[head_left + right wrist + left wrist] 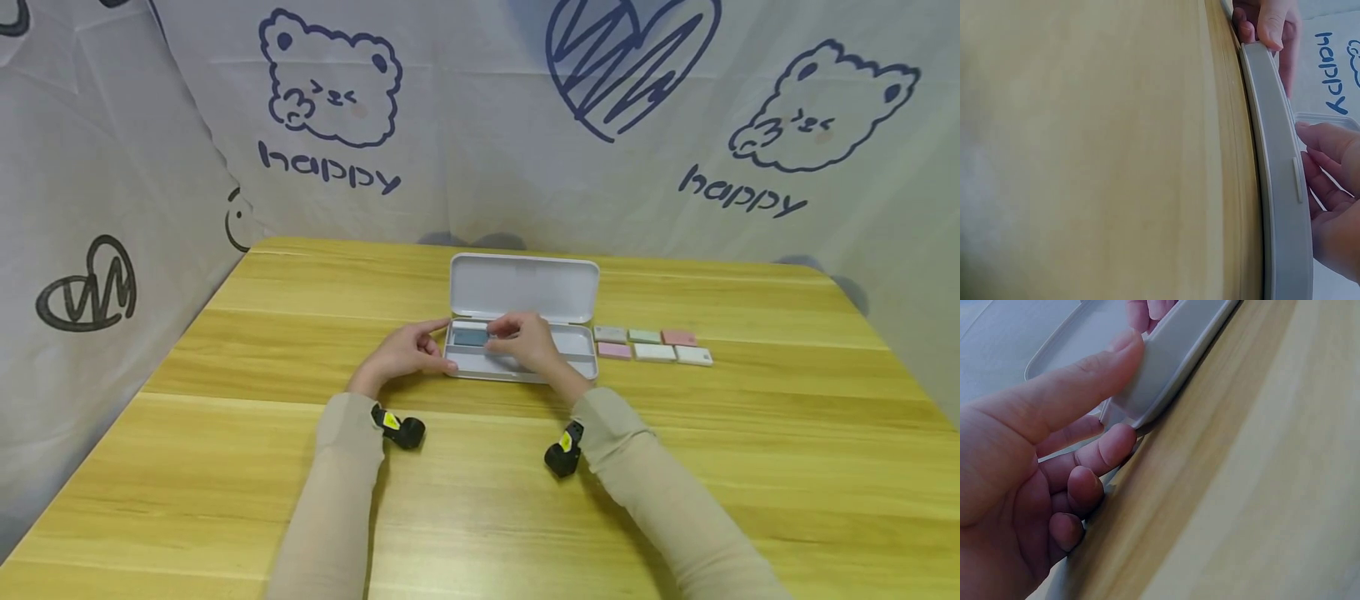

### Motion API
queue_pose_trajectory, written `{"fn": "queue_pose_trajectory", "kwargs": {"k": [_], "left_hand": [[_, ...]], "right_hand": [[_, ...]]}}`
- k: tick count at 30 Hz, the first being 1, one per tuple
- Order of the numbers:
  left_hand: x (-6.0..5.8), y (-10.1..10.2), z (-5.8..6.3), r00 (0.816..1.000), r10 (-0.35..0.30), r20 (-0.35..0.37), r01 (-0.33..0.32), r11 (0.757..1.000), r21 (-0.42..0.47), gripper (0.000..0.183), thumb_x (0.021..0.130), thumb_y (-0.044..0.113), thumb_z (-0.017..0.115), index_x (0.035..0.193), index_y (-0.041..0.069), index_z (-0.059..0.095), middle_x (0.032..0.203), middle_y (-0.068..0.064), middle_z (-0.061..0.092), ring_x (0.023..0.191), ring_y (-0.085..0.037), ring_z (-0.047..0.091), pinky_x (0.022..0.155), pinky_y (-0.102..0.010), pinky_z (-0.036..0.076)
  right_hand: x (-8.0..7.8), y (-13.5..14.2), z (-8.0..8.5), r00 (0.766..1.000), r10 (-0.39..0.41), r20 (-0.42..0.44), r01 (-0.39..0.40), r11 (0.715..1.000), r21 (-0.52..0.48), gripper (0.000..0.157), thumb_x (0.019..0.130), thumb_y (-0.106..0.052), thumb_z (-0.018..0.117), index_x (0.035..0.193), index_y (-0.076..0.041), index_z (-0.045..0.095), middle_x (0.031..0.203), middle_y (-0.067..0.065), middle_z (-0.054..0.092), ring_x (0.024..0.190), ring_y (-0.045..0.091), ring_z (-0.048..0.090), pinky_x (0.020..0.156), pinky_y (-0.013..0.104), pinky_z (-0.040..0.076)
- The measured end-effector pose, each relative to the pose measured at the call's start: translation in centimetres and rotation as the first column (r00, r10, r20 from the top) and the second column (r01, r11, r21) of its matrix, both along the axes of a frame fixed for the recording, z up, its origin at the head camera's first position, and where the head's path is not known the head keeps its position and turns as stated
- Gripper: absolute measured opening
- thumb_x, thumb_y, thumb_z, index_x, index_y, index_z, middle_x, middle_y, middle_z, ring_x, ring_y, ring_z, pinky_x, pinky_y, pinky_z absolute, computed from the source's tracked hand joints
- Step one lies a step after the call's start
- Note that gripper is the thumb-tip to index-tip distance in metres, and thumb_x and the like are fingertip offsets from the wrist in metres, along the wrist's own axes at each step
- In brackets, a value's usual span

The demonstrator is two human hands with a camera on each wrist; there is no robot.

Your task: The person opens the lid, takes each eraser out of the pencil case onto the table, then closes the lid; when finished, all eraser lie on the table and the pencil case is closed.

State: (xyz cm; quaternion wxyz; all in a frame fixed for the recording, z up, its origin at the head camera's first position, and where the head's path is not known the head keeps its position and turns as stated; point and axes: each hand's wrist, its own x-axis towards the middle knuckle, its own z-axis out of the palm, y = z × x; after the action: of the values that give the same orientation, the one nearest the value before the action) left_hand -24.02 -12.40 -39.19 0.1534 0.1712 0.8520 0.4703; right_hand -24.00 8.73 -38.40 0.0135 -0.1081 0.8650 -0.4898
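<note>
A white pencil case (525,367) stands on the table with its hinged lid raised at the back. My left hand (405,350) holds its left end, thumb on the front corner and forefinger at the back corner. In the left wrist view the left thumb (1100,365) lies on the rim and the other fingers curl by the end wall. My right hand (528,340) reaches into the back compartment, thumb and forefinger pinching the right end of a flat blue block (471,337). Behind that block is a narrow white piece (470,325). In the right wrist view the case wall hides the right fingertips.
Right of the case lie small flat blocks in two rows: grey (610,334), green (644,336) and red (678,337) behind, pink (614,351) and white (655,352) in front. The wooden table (465,517) backs onto a printed cloth (480,150).
</note>
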Motion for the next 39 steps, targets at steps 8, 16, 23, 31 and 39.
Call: {"fn": "queue_pose_trajectory", "kwargs": {"k": [8,16,23,31,39], "left_hand": [[0.10,-0.01,0.12,1.000,-0.005,-0.012,0.005,1.000,0.004,0.080,0.071,0.018,0.076,0.137,0.005,0.034,0.071,-0.005,0.057,0.061,-0.014,0.045,0.061,-0.027,0.036],[0.04,-0.07,0.08,1.000,-0.006,-0.012,0.006,1.000,0.011,0.080,0.071,0.018,0.076,0.138,0.004,0.033,0.072,-0.006,0.057,0.061,-0.013,0.046,0.062,-0.027,0.036],[0.08,-0.14,0.02,1.000,-0.006,-0.009,0.006,1.000,0.006,0.080,0.071,0.018,0.076,0.138,0.005,0.034,0.072,-0.005,0.057,0.061,-0.013,0.045,0.060,-0.026,0.036],[0.01,-0.12,-0.12,1.000,-0.018,-0.010,0.018,1.000,0.022,0.080,0.072,0.018,0.076,0.138,0.004,0.033,0.072,-0.006,0.057,0.059,-0.012,0.044,0.057,-0.026,0.035],[0.05,-0.18,-0.03,1.000,-0.010,-0.010,0.011,1.000,0.017,0.079,0.072,0.018,0.075,0.138,0.005,0.034,0.071,-0.005,0.057,0.059,-0.012,0.045,0.057,-0.025,0.036]], "right_hand": [[0.10,-0.09,-0.02,1.000,0.014,-0.024,-0.013,1.000,0.023,0.024,0.071,-0.003,0.073,0.092,0.004,0.067,0.092,0.012,0.065,0.086,0.023,0.057,0.075,0.030,0.046],[-0.10,-0.24,-0.19,0.999,0.028,-0.033,-0.027,0.999,0.044,0.025,0.071,-0.003,0.073,0.094,0.004,0.067,0.093,0.013,0.064,0.085,0.023,0.057,0.075,0.029,0.046],[-0.19,-0.48,-0.41,0.997,0.046,-0.061,-0.041,0.997,0.067,0.023,0.069,0.000,0.073,0.092,0.005,0.067,0.092,0.013,0.064,0.083,0.023,0.056,0.073,0.029,0.046],[-0.22,-0.52,-0.36,0.995,0.045,-0.089,-0.038,0.996,0.078,0.022,0.069,0.000,0.074,0.090,0.004,0.068,0.088,0.013,0.065,0.081,0.023,0.057,0.073,0.030,0.046],[-0.10,-0.70,0.13,0.990,0.067,-0.126,-0.062,0.997,0.048,0.022,0.070,0.002,0.072,0.091,0.005,0.068,0.087,0.015,0.065,0.080,0.024,0.061,0.071,0.029,0.048]]}}
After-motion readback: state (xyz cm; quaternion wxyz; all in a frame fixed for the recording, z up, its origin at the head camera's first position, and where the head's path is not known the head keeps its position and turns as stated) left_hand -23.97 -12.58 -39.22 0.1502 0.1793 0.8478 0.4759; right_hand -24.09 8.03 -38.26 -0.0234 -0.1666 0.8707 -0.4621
